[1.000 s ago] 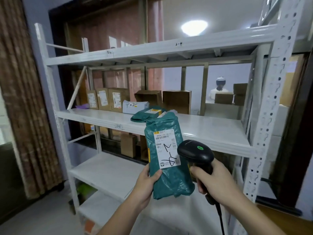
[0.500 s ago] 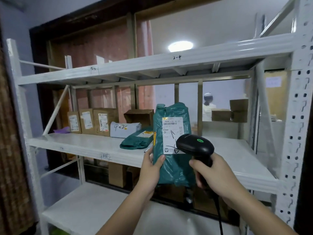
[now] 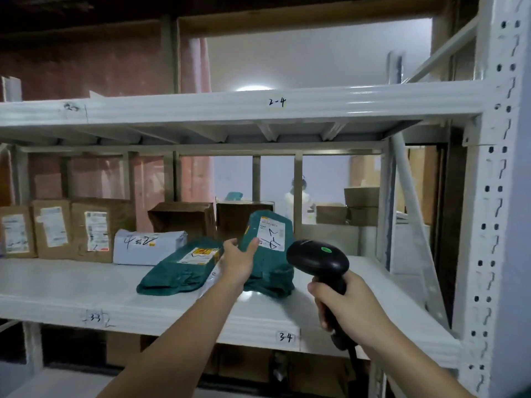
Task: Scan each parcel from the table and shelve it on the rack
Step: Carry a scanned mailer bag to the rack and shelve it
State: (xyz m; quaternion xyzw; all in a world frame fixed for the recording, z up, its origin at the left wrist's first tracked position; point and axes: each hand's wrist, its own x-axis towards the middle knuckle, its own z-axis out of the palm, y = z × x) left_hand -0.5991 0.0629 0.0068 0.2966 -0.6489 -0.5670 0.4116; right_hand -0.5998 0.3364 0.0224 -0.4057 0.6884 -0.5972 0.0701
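A green parcel bag (image 3: 270, 254) with a white label stands on end on the white rack shelf (image 3: 86, 285), its lower end resting on the shelf surface. My left hand (image 3: 238, 259) grips its left edge, thumb on the label's side. My right hand (image 3: 347, 305) holds a black barcode scanner (image 3: 317, 259) by the handle, just right of the parcel, its head with a green light pointing towards the shelf. Another green parcel bag (image 3: 181, 268) lies flat immediately to the left.
Brown cardboard parcels (image 3: 54, 228) stand in a row at the back left, a white bag parcel (image 3: 146, 247) beside them, two open boxes (image 3: 184, 216) behind. The rack's white upright (image 3: 494, 196) stands at the right. A person in white (image 3: 297, 196) is behind the rack.
My left hand has carried the green parcel forward and down until it stands on the shelf beside the other green bag. The view has moved closer to the rack; the scanner stays in my right hand.
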